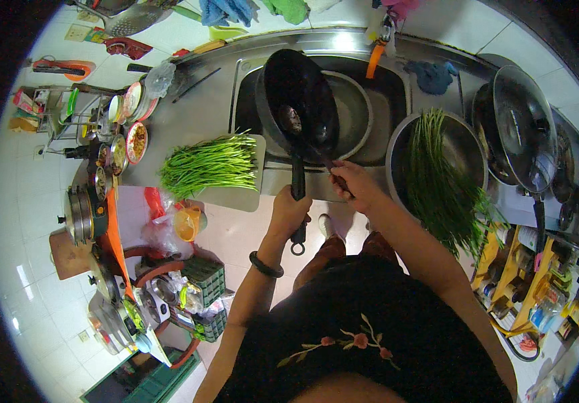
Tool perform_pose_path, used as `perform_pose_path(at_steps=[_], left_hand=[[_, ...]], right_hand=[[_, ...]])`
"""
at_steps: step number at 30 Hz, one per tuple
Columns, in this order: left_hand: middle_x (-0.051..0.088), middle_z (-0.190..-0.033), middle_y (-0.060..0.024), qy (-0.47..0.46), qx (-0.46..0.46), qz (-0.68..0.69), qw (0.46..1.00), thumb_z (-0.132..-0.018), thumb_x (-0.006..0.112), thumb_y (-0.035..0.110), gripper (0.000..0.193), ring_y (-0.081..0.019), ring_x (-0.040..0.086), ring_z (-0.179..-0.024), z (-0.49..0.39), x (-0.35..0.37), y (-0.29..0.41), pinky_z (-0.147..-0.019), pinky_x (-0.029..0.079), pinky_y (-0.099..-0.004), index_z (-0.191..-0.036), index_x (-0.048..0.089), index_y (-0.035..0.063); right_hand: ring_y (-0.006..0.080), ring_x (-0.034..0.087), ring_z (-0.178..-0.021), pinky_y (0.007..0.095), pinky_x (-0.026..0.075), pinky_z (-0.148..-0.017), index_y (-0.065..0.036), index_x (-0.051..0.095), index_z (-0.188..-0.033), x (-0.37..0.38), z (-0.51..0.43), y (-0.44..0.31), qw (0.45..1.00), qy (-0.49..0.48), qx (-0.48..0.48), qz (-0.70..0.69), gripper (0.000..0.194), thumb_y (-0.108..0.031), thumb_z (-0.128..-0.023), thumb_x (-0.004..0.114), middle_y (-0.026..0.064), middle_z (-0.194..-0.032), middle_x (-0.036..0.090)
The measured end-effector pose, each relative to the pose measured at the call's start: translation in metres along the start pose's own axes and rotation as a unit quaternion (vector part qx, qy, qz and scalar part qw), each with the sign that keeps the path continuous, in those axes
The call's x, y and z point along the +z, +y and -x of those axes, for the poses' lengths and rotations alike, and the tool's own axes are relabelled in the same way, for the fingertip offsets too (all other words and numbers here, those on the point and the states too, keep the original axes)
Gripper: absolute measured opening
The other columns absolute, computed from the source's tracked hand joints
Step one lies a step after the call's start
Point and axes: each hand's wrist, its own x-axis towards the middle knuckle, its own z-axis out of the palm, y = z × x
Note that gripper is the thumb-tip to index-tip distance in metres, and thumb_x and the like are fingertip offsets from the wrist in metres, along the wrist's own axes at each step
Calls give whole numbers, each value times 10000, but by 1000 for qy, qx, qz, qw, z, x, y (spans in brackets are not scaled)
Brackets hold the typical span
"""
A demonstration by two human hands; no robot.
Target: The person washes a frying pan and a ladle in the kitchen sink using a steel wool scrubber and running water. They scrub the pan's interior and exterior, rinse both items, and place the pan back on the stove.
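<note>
My left hand (291,212) grips the black handle of a dark wok (302,75), which is tilted on its side over the sink (400,108). My right hand (355,185) is closed around the dark handle of a cooking utensil (325,159), whose shaft runs into the wok. A shiny patch shows inside the wok; whether it is the utensil's head or a reflection, I cannot tell. Behind the wok, a round metal basin (357,113) sits in the sink, partly hidden.
Cut green stalks (214,166) lie on a cutting board (246,201) at the left. A metal bowl (473,138) at the right holds long greens (435,171) hanging over its rim. Beyond it is a lidded pan (516,131). An orange-tipped faucet (376,58) overhangs the sink.
</note>
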Motion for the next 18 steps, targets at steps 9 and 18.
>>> perform_pose_path(at_steps=[9,18], left_hand=[[519,-609,-45,-66,-20,86,994,-777,596,146,185,-149,526,-455,-4,13,-4,-413,458,-293,-849,484,17],[535,-598,-76,-69,-21,118,990,-732,568,117,152,-172,548,-465,-17,22,-20,-443,487,-306,-760,507,-20]], right_hand=[[112,484,-497,221,327,-371,-31,499,-1097,-3,6,8,994,60,-39,81,245,-108,-871,556,56,-709,535],[124,492,-496,230,318,-367,-32,458,-1188,-12,-5,23,988,77,-52,120,354,-103,-857,565,73,-745,530]])
